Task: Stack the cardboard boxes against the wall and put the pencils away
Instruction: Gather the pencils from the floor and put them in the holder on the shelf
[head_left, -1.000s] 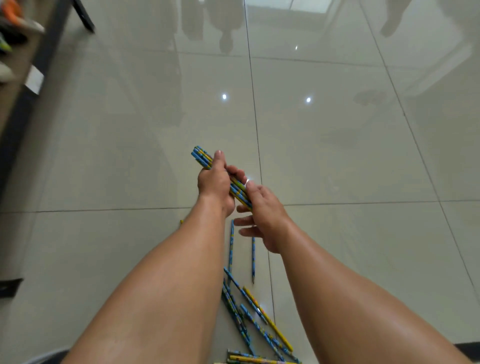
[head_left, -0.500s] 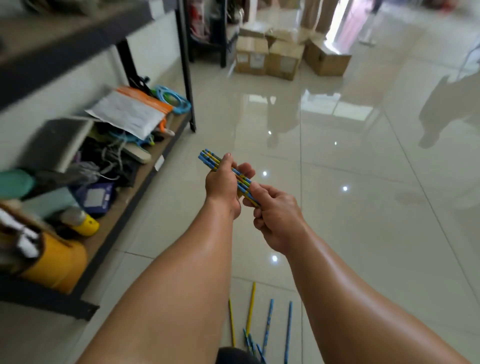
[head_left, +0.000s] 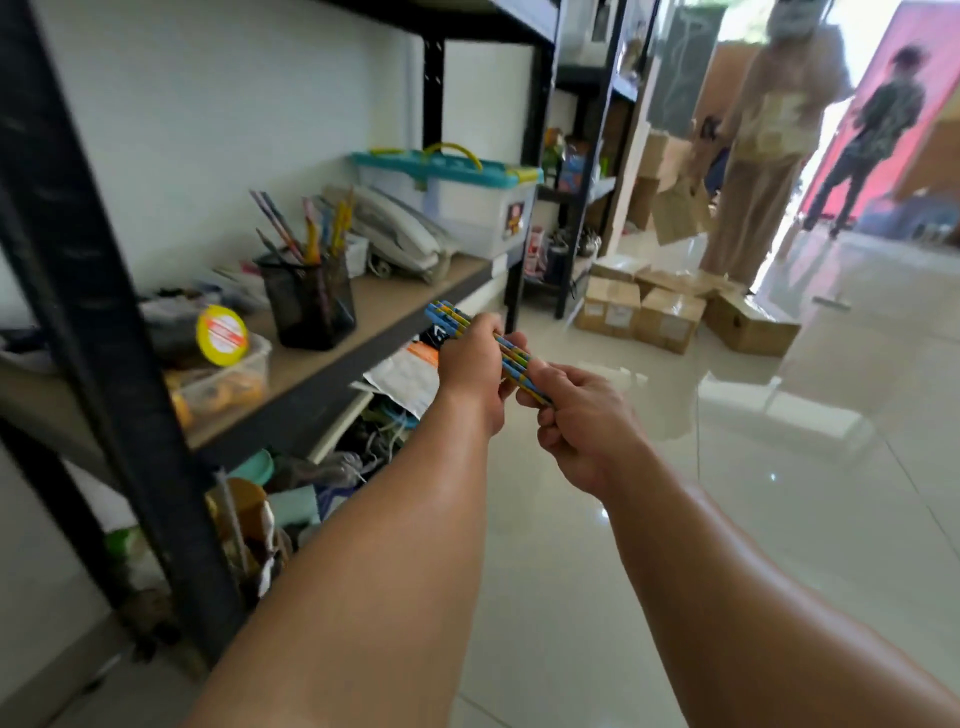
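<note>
While the pencils (head_left: 511, 358) are being held as one tight bundle in the air, just in front of the shelf (head_left: 395, 299) edge, both hands are sharing them. The left hand (head_left: 470, 371) is wrapping its fingers round the middle of the bundle, with the blue ends sticking out above it toward the shelf. The right hand (head_left: 584, 423) is pinching the near ends between thumb and curled fingers.

They are looking like light, stiff, smooth-painted sticks, so weight is posing no problem. They are, though, likely to slide lengthwise past one another or fan apart if the grip is loosening. Gripping round the middle of the bundle, as the left hand is doing, is proving the sensible hold, with the other hand squaring the ends. The tips may be brittle, so lowering them in is looking wiser than dropping them.

On the shelf, near the bundle, a black mesh holder (head_left: 311, 304) is standing upright with other pencils in it, and I am judging it the likely home. Further off, the cardboard boxes (head_left: 670, 317) are lying loosely grouped on the glossy floor (head_left: 779, 519), not stacked.
</note>
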